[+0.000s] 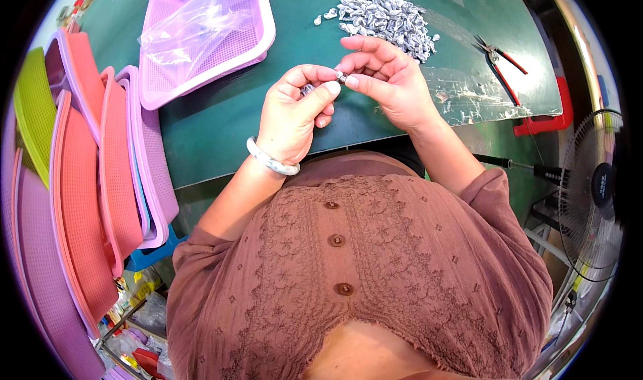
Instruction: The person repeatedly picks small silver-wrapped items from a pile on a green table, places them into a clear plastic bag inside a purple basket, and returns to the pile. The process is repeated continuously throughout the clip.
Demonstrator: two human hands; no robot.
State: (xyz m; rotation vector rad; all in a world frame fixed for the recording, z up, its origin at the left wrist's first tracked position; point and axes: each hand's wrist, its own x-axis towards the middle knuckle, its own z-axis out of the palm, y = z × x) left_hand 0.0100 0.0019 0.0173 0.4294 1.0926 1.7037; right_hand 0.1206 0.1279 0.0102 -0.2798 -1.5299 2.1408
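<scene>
Left hand (293, 108) and right hand (392, 85) pinching a silvery piece (341, 77), scuffed green tabletop (207, 135) spreading beneath, plastic baskets (84, 206) crowding frame left, fan (603, 182) standing right

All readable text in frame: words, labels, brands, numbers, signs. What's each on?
Nothing legible to quote.
Black oval fan hub: pale marks, too small.
Yellow plastic packaging, lower left: too blurred.
Small shiny silver-grey piece between left hand and right hand: none legible.

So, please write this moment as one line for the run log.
left hand: pinches small silvery piece | right hand: pinches same piece | green table: silvery pile, red-handled pliers | left: lilac basket
</scene>
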